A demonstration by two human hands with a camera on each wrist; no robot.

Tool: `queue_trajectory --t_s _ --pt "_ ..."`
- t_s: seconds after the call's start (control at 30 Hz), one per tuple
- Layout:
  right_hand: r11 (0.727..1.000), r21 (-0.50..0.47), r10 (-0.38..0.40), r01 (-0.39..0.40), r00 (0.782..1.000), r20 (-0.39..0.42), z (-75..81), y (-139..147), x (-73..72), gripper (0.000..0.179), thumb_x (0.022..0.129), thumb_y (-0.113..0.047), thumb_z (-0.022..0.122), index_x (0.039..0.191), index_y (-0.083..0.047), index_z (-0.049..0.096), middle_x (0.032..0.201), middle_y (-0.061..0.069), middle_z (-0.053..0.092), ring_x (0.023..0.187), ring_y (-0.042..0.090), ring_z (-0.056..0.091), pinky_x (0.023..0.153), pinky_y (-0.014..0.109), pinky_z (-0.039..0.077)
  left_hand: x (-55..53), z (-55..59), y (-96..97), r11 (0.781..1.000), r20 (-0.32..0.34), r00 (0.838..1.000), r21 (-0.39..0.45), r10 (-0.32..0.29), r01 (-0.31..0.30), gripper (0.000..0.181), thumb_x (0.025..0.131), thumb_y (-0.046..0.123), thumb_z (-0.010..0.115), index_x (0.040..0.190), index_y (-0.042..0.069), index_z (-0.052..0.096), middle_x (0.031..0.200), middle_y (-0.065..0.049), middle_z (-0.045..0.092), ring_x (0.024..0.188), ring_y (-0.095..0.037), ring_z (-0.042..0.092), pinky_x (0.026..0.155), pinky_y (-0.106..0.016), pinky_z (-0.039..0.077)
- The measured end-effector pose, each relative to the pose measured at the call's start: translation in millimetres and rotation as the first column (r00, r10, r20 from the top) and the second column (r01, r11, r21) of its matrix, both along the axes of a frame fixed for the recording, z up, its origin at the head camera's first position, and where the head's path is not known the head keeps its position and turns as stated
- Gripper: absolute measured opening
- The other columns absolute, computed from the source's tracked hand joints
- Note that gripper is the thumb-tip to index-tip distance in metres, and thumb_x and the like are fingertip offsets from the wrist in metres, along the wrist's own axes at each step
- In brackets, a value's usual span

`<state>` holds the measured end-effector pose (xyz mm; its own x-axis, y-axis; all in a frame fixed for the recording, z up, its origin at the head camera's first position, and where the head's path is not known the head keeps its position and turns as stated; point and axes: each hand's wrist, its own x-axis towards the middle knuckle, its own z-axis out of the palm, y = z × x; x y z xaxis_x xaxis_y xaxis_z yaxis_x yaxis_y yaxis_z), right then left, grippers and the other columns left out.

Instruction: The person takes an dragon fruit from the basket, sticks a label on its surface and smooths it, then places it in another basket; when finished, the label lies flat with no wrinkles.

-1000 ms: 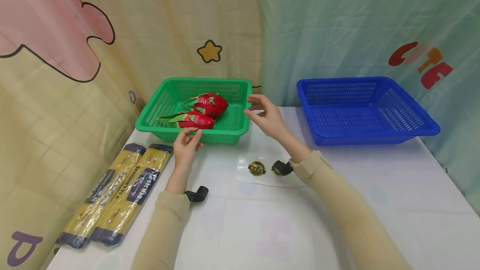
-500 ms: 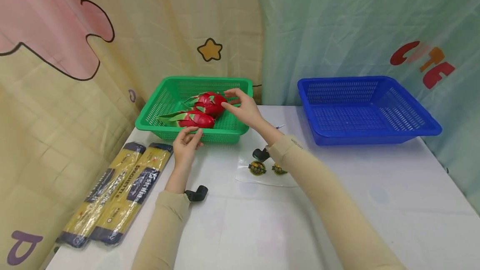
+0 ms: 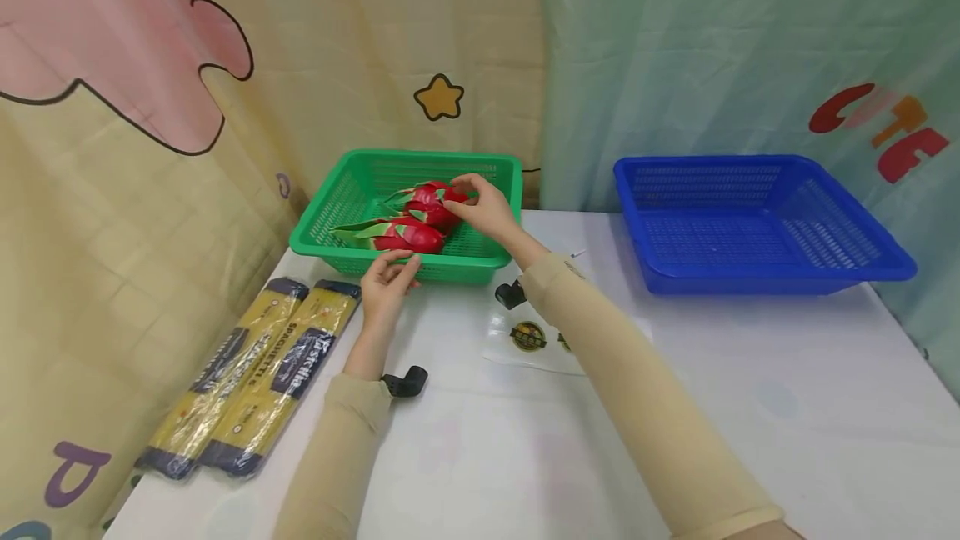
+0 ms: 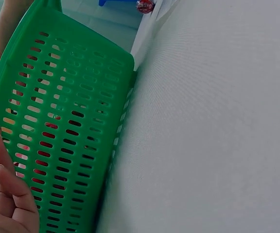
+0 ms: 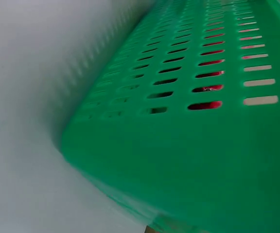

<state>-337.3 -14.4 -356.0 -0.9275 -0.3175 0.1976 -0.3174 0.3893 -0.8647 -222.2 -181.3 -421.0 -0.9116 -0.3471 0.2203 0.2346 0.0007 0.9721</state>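
Note:
Two red dragon fruits with green leaves lie in the green basket (image 3: 450, 272) in the head view. My right hand (image 3: 483, 208) reaches over the basket's right side and pinches the rounded right end of the rear dragon fruit (image 3: 427, 200) between thumb and fingers. In front of it lies the other dragon fruit (image 3: 408, 237), its leaves pointing left. My left hand (image 3: 388, 277) is at the front rim with loosely bent fingers. From the left wrist, those fingers (image 4: 18, 191) show beside the slotted outer wall. The right wrist view shows mostly the basket's wall (image 5: 169, 141), with red behind its slots.
A blue basket (image 3: 675, 283) stands at the right rear. Two spaghetti packs (image 3: 281, 373) lie side by side at the left edge of the white table (image 3: 465, 457). Under my right forearm is a clear bag with round labels (image 3: 528, 336). Curtains hang behind.
My right hand has moved left from beside the green basket to over it and taken hold of the rear dragon fruit. The left hand has stayed at the front rim. The head view has shifted slightly.

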Motion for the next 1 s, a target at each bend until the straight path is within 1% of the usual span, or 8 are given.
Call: queue_trajectory --t_s 0.2,0.33,0.43,0.53,0.63,0.77,0.87,1.0 --pt "1.0 0.01 -0.006 0.005 0.999 0.035 3.3 -8 -4.6 0.045 0.09 -0.027 0.064 0.129 -0.01 0.05 0.126 0.007 0.055 0.114 0.022 0.051 0.087 0.032 0.046 -0.4 1.5 -1.1 1.0 0.035 0.999 0.01 -0.005 0.005 0.024 0.085 0.017 0.071 0.103 0.002 0.064 0.073 0.006 0.066 0.055 -0.012 0.058 0.056 -0.026 0.046" --pt "1.0 0.024 0.004 -0.006 0.996 0.088 0.8 -13 -8.1 0.047 0.09 -0.029 0.064 0.131 -0.01 0.048 0.13 0.007 0.052 0.118 0.021 0.047 0.087 0.032 0.047 0.6 5.0 -1.4 1.0 0.034 0.999 0.022 -0.014 0.013 0.024 0.085 0.012 0.069 0.104 -0.001 0.063 0.072 0.007 0.065 0.055 -0.013 0.058 0.056 -0.026 0.046" --pt "1.0 -0.005 0.017 -0.017 0.991 0.134 -2.2 -15 -10.6 0.05 0.09 -0.028 0.064 0.133 -0.011 0.046 0.134 0.006 0.048 0.113 0.021 0.05 0.084 0.032 0.049 4.3 10.7 0.5 1.0 0.022 0.999 0.018 -0.024 0.023 0.023 0.086 0.006 0.067 0.105 -0.006 0.061 0.071 0.007 0.065 0.055 -0.016 0.058 0.055 -0.024 0.045" --pt "0.998 -0.041 0.044 -0.038 0.987 0.154 -4.5 -15 -12.6 0.051 0.09 -0.026 0.064 0.135 -0.011 0.044 0.137 0.008 0.045 0.104 0.023 0.055 0.081 0.032 0.05 6.6 14.6 2.2 0.999 0.012 0.999 0.014 -0.033 0.032 0.023 0.087 0.005 0.067 0.104 -0.008 0.06 0.071 0.005 0.065 0.055 -0.018 0.058 0.054 -0.022 0.045" --pt "0.997 -0.045 0.074 -0.068 0.986 0.151 -6.5 -15 -14.9 0.051 0.091 -0.022 0.063 0.137 -0.011 0.043 0.139 0.008 0.043 0.1 0.024 0.057 0.08 0.033 0.05 3.7 10.8 1.3 0.999 0.008 0.999 0.024 -0.035 0.035 0.023 0.086 0.008 0.068 0.104 -0.006 0.061 0.072 0.005 0.065 0.056 -0.016 0.058 0.056 -0.023 0.047" --pt "0.995 -0.023 0.102 -0.1 0.984 0.147 -8.2 -16 -16.5 0.053 0.092 -0.019 0.061 0.14 -0.011 0.04 0.142 0.009 0.04 0.106 0.027 0.056 0.083 0.034 0.049 -0.7 3.0 -0.6 1.0 0.0 1.0 0.019 -0.022 0.022 0.025 0.085 0.014 0.07 0.103 -0.002 0.063 0.073 0.005 0.065 0.057 -0.016 0.058 0.059 -0.028 0.049" --pt "0.992 -0.01 0.122 -0.122 0.98 0.16 -9.4 -18 -16.7 0.055 0.092 -0.018 0.06 0.142 -0.011 0.036 0.144 0.009 0.037 0.113 0.028 0.052 0.086 0.035 0.049 -1.6 0.1 -0.9 1.0 -0.011 1.0 0.002 -0.013 0.013 0.024 0.084 0.016 0.071 0.102 0.001 0.064 0.073 0.003 0.065 0.058 -0.023 0.059 0.06 -0.031 0.049" --pt "0.99 -0.005 0.14 -0.142 0.976 0.165 -10.7 -21 -16.4 0.056 0.093 -0.015 0.059 0.143 -0.01 0.034 0.145 0.009 0.035 0.118 0.028 0.048 0.088 0.037 0.048 -2.5 -2.2 -1.5 1.0 -0.021 1.0 -0.009 -0.007 0.007 0.022 0.084 0.017 0.071 0.101 0.003 0.064 0.074 0.001 0.066 0.06 -0.03 0.059 0.06 -0.034 0.05"
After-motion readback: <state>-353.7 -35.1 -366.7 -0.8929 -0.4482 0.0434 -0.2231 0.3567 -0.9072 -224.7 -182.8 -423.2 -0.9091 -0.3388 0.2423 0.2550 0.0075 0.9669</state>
